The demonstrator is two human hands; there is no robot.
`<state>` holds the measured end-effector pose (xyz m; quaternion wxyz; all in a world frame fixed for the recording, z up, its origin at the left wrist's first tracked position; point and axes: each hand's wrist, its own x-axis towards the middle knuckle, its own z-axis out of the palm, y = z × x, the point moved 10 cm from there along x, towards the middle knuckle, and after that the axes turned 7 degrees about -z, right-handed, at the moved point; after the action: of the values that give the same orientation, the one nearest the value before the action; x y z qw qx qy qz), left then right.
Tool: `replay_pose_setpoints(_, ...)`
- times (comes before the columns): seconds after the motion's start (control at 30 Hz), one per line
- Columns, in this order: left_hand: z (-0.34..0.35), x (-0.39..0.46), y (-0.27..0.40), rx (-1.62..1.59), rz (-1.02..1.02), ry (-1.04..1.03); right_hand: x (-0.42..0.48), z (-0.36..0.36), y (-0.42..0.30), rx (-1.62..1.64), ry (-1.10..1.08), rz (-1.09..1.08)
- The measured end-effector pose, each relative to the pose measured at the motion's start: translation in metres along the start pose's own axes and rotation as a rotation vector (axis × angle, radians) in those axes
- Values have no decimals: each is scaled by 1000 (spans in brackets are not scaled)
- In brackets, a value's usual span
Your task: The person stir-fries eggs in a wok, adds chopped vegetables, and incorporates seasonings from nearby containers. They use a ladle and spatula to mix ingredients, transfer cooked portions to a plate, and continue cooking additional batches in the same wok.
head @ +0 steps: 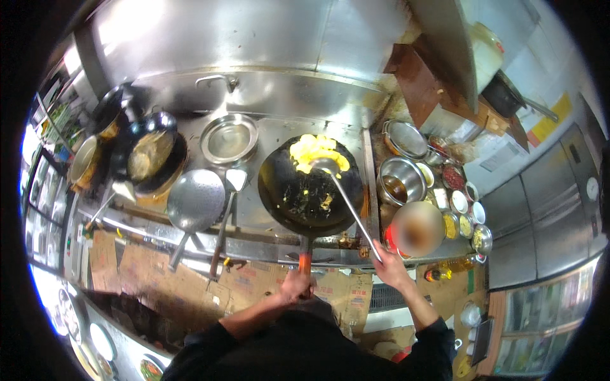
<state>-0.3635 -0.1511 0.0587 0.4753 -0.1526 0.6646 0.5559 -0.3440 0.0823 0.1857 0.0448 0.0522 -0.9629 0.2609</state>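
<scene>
My left hand grips the orange-red handle of a black wok. Yellow scrambled egg lies in a mound at the wok's far side, with small scraps stuck lower on the surface. A long-handled metal ladle is in my right hand, which holds it near the end of the shaft. The ladle's bowl rests against the near edge of the egg and partly covers it.
Left of the wok lie a perforated skimmer, a spatula and a round metal pot. Another wok with a brown-coated inside stands farther left. On the right are a steel bowl and several seasoning containers. A faucet projects behind.
</scene>
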Motion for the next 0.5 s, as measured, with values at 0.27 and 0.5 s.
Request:
replay_pose_setpoints(0.27, -44, 113, 53, 246, 360, 265, 54, 57, 30, -64, -162, 198)
replay_pose_setpoints(0.5, -217, -68, -222, 186, 27, 871, 50, 85, 17, -215, -320, 99)
